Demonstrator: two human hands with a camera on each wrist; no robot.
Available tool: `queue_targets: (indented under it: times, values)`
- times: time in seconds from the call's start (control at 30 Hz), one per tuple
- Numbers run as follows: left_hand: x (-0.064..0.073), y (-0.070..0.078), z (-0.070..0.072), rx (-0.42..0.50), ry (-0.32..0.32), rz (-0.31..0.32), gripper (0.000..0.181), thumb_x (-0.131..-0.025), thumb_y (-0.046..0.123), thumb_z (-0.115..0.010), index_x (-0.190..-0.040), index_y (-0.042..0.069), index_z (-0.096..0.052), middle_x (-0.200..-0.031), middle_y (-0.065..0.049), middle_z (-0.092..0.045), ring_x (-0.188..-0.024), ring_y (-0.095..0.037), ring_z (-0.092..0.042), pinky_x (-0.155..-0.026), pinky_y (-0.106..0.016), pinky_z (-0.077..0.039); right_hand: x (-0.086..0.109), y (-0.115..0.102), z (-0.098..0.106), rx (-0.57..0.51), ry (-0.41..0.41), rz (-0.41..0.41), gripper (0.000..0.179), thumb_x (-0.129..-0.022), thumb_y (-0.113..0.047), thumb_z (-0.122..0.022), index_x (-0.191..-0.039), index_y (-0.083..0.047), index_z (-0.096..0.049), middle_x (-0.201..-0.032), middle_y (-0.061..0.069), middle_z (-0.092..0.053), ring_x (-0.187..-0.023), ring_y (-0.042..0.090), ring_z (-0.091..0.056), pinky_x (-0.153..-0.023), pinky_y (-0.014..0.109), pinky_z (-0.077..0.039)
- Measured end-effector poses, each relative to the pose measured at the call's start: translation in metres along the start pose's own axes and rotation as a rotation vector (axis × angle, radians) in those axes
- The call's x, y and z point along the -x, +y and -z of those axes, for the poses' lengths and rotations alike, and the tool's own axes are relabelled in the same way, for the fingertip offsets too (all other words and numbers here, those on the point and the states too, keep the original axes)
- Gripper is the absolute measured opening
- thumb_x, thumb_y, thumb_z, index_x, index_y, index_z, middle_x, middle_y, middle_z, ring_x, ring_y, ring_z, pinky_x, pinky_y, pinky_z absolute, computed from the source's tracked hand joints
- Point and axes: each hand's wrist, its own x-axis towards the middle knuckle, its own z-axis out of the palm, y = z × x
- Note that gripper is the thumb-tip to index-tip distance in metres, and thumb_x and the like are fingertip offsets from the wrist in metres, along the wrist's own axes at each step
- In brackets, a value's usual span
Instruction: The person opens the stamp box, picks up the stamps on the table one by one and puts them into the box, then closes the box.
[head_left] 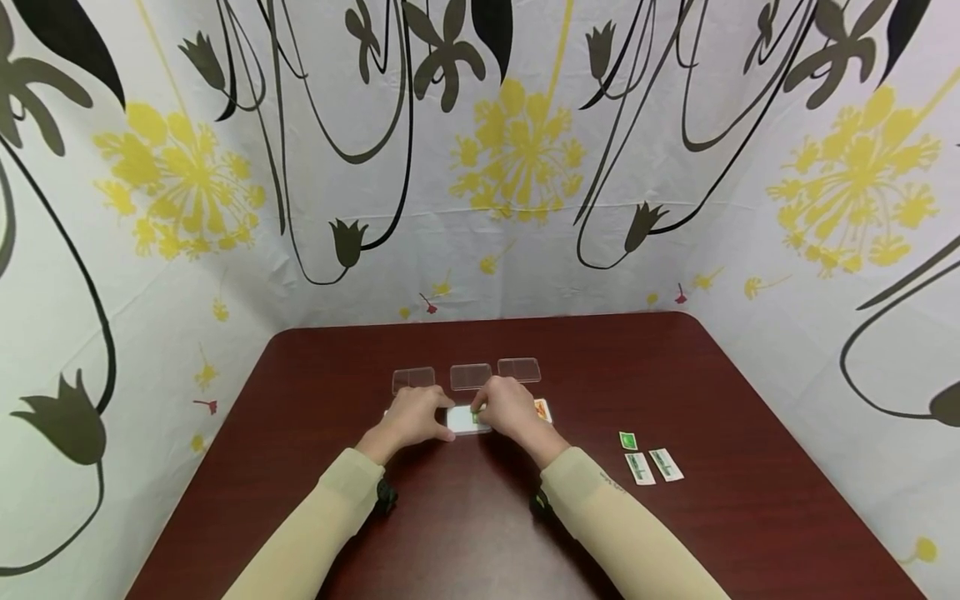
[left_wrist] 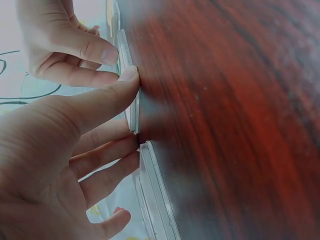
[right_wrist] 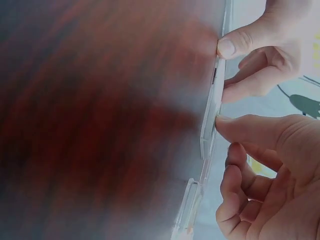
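A flat white-topped plastic case [head_left: 459, 423] lies mid-table between my hands. My left hand [head_left: 411, 414] steadies it at its left end, thumb on the near edge and fingers on the far side; the left wrist view shows the thumb [left_wrist: 125, 82] right at the rim. Over the case's right part, my right hand [head_left: 510, 407] pinches a small green piece [head_left: 476, 415], mostly covered by the fingertips. In the right wrist view, the thumb [right_wrist: 237, 125] is against the case's upper side while the other fingers curl inward.
Three clear plastic lids [head_left: 471, 377] form a row behind the hands. A case with an orange picture [head_left: 542, 409] sits right of my right hand; another case [left_wrist: 157, 195] is by the left. Farther right are a green square [head_left: 627, 441] and two white printed cards [head_left: 640, 468].
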Motion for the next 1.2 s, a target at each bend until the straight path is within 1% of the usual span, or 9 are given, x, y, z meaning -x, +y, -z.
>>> queue_targets:
  times: [0.17,0.27,0.4,0.5,0.67,0.8,0.87,0.97,1.2]
  values:
    - [-0.001,-0.001,0.001,-0.002,-0.004,-0.008,0.050,-0.079,0.047,-0.085,-0.120,0.020,-0.075,-0.113,0.003,-0.067,-0.096,-0.020,-0.064,-0.092,-0.049,-0.045,-0.002,-0.001,0.002,0.021,-0.024,0.001,0.012,-0.077,-0.014,-0.083,-0.077,-0.026,-0.081,-0.090,-0.009,-0.074,-0.082,0.016,-0.066,-0.062,0.034,-0.049]
    - [-0.001,0.000,0.000,-0.007,-0.007,-0.008,0.050,-0.078,0.047,-0.086,-0.119,0.021,-0.076,-0.112,0.003,-0.068,-0.094,-0.019,-0.064,-0.090,-0.048,-0.046,-0.002,-0.001,0.004,0.015,-0.033,0.007,0.012,-0.080,-0.014,-0.079,-0.081,-0.026,-0.082,-0.091,-0.009,-0.074,-0.079,0.015,-0.064,-0.061,0.033,-0.048]
    - [-0.002,0.000,0.000,-0.019,-0.005,-0.013,0.048,-0.078,0.048,-0.086,-0.117,0.022,-0.076,-0.110,0.003,-0.068,-0.090,-0.017,-0.063,-0.087,-0.045,-0.047,0.000,-0.003,0.010,-0.015,-0.001,0.021,0.010,-0.086,-0.018,-0.075,-0.088,-0.025,-0.082,-0.090,-0.010,-0.073,-0.076,0.012,-0.062,-0.061,0.032,-0.048]
    - [-0.002,-0.001,0.000,-0.023,-0.005,-0.014,0.048,-0.078,0.048,-0.086,-0.117,0.022,-0.076,-0.110,0.004,-0.068,-0.089,-0.017,-0.063,-0.085,-0.044,-0.047,0.001,-0.006,0.017,-0.034,0.019,0.029,0.008,-0.088,-0.023,-0.075,-0.092,-0.024,-0.082,-0.091,-0.009,-0.074,-0.077,0.011,-0.063,-0.064,0.032,-0.050]
    - [-0.002,-0.001,0.000,-0.014,-0.001,-0.013,0.049,-0.078,0.047,-0.086,-0.118,0.020,-0.076,-0.112,0.002,-0.068,-0.095,-0.019,-0.065,-0.089,-0.046,-0.048,0.006,-0.006,0.030,-0.069,0.030,0.046,0.014,-0.090,-0.022,-0.074,-0.102,-0.020,-0.081,-0.099,-0.003,-0.074,-0.085,0.013,-0.068,-0.069,0.034,-0.054]
    - [-0.001,-0.001,-0.001,0.006,-0.003,-0.013,0.051,-0.078,0.046,-0.086,-0.120,0.019,-0.076,-0.116,0.001,-0.068,-0.102,-0.022,-0.065,-0.094,-0.050,-0.047,0.014,-0.001,0.040,-0.120,0.043,0.031,0.019,-0.090,-0.020,-0.074,-0.108,-0.018,-0.080,-0.097,-0.005,-0.072,-0.082,0.010,-0.067,-0.065,0.032,-0.053]
    - [0.000,-0.001,-0.002,0.006,-0.007,-0.006,0.052,-0.078,0.047,-0.086,-0.121,0.019,-0.075,-0.118,0.000,-0.068,-0.105,-0.023,-0.065,-0.096,-0.050,-0.046,0.018,0.002,0.044,-0.136,0.058,0.017,0.019,-0.090,-0.020,-0.075,-0.109,-0.020,-0.079,-0.098,-0.007,-0.072,-0.081,0.008,-0.066,-0.063,0.031,-0.051]
    - [0.001,-0.001,-0.002,0.008,-0.008,-0.001,0.053,-0.078,0.047,-0.086,-0.121,0.019,-0.075,-0.119,-0.001,-0.068,-0.106,-0.023,-0.064,-0.096,-0.050,-0.046,0.025,0.006,0.052,-0.157,0.082,0.005,0.018,-0.090,-0.019,-0.075,-0.107,-0.022,-0.079,-0.103,-0.005,-0.073,-0.080,0.008,-0.066,-0.060,0.031,-0.049]
    - [0.002,-0.001,0.001,0.011,-0.001,-0.019,0.054,-0.079,0.045,-0.086,-0.124,0.017,-0.074,-0.121,-0.001,-0.067,-0.108,-0.024,-0.064,-0.097,-0.051,-0.046,0.043,0.019,0.075,-0.226,0.102,-0.057,0.020,-0.090,-0.018,-0.074,-0.109,-0.024,-0.079,-0.106,-0.002,-0.075,-0.082,0.008,-0.068,-0.062,0.032,-0.048]
